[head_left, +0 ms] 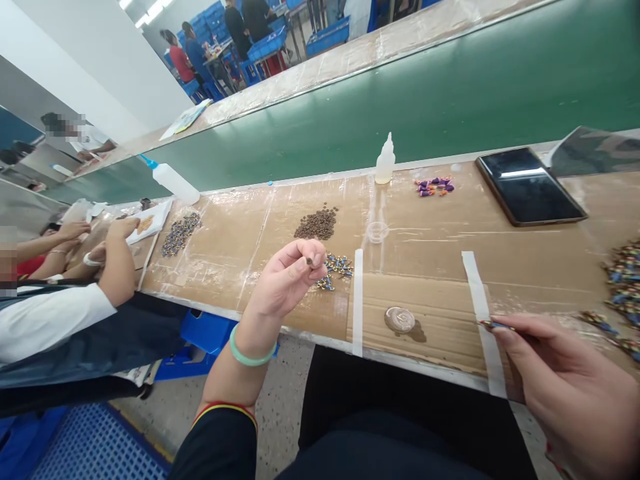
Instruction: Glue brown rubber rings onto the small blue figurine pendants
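My left hand, with a pale green bangle on its wrist, is raised over the bench and pinches a small brown disc between thumb and fingertips. Behind it lie a heap of similar brown discs and a cluster of small blue-and-gold pieces. At the right, my right hand grips one slim blue-and-gold piece by its end, above a white tape strip. Between the hands, a round clear lid-like dish rests on the cardboard. A large pile of blue-and-gold pieces spreads at the far right.
Farther back stand a small squeeze bottle, purple-and-orange pieces and a dark phone or tablet. A blue-tipped bottle leans at left. Co-workers' arms reach over the bench's left end. A green partition runs behind.
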`<state>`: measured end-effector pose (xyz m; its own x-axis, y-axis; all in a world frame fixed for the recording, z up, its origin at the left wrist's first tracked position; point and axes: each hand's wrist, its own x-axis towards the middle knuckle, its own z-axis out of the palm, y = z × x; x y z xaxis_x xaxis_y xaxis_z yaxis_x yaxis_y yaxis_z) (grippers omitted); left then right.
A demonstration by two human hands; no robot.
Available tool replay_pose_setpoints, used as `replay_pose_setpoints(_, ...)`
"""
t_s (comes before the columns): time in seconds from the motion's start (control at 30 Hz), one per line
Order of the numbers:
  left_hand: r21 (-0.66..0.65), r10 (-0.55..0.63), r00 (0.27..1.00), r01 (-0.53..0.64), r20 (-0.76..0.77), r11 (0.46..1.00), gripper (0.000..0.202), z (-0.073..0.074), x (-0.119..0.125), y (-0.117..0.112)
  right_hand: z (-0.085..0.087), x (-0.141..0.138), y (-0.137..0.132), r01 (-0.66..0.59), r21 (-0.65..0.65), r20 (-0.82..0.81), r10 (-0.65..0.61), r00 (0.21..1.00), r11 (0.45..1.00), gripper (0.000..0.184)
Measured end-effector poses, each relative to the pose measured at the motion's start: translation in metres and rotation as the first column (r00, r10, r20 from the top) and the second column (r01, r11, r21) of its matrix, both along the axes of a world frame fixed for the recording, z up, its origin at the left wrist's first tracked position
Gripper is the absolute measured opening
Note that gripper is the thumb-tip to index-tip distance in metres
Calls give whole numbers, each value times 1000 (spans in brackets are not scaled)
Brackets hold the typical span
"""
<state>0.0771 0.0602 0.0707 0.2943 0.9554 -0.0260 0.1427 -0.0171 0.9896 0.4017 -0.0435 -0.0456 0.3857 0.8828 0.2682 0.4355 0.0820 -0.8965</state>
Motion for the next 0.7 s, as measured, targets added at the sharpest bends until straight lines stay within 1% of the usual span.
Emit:
replay_pose_setpoints(0.1,10,-18,996,17,86,1000,63,5,3,-10,4,0,4,-35,42,18,35,999,998,18)
replay_pose_setpoints(0.17,13,-17,996,16,85,1000,62,7,4,-16,2,0,7,-63,66,1,63,998,996,18)
replay_pose_setpoints(0.23,11,-19,995,18,96,1000,62,5,7,-22,0,-1,9,-92,134,24,90,996,987,15)
replay_pose_setpoints(0.33,-58,-43,969,59,243,997,63,-7,21,-37,5,-9,12,-90,259,87,70,994,962,11)
replay_pose_setpoints(0.4,-138,-58,934,113,351,984,59,-21,37,-52,17,-21,12,-103,343,120,65,991,934,8)
replay_pose_setpoints(0.43,-172,-68,920,145,386,974,56,-28,47,-60,26,-29,12,-133,397,151,78,985,908,4)
replay_pose_setpoints(0.47,-194,-85,911,176,404,965,54,-34,57,-69,35,-37,12,-186,471,207,96,974,862,3)
replay_pose_setpoints(0.53,-211,-145,899,250,413,945,53,-43,75,-87,55,-52,10,-291,594,322,109,940,750,15)
replay_pose_setpoints(0.57,-209,-172,894,277,414,938,54,-45,83,-94,64,-58,9,-334,633,367,109,924,699,18)
replay_pose_setpoints(0.6,-204,-191,891,295,411,934,56,-46,89,-100,70,-63,8,-365,657,396,110,912,660,20)
replay_pose_setpoints(0.63,-198,-202,891,302,406,933,58,-46,94,-105,74,-66,7,-391,670,415,118,902,631,21)
replay_pose_setpoints(0.67,-191,-206,893,302,401,934,61,-45,97,-109,76,-68,5,-409,675,423,133,896,614,21)
replay_pose_setpoints(0.7,-186,-202,896,293,395,938,63,-45,100,-112,75,-69,4,-417,672,414,157,897,612,21)
